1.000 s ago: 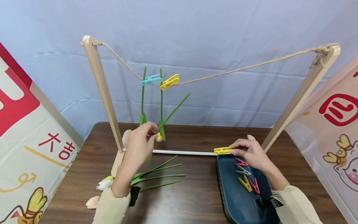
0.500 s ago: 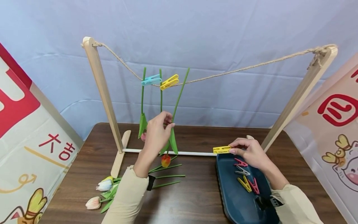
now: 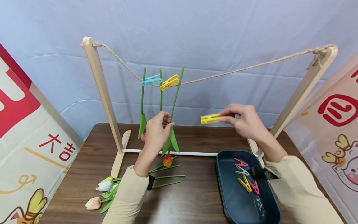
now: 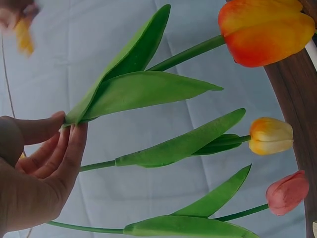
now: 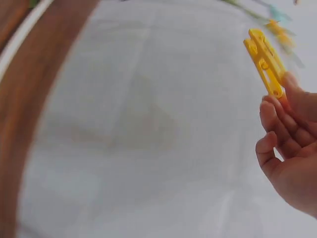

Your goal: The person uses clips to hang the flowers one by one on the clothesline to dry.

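My left hand (image 3: 158,130) pinches an orange-red tulip (image 4: 267,32) by its stem at the base of the leaves. The tulip hangs head down, its stem top crossing the rope (image 3: 237,71) just right of a yellow clothespin (image 3: 170,82). That clothespin and a blue clothespin (image 3: 151,80) hold two more tulips on the rope: a yellow-white tulip (image 4: 271,136) and a pink tulip (image 4: 287,193). Between thumb and fingers, my right hand (image 3: 243,121) grips another yellow clothespin (image 5: 265,62) in the air above the tray, its jaw end pointing left.
Below my right arm stands a dark blue tray (image 3: 232,199) with several clothespins (image 3: 244,183) inside. More tulips (image 3: 104,185) lie on the table at the left, partly under my left forearm. Wooden posts (image 3: 103,93) hold up the rope, with a white rod (image 3: 195,153) low between them.
My left hand has moved up and right, bringing the orange-red tulip's stem upright against the rope. My right hand has lifted the yellow clothespin up and left from above the tray.
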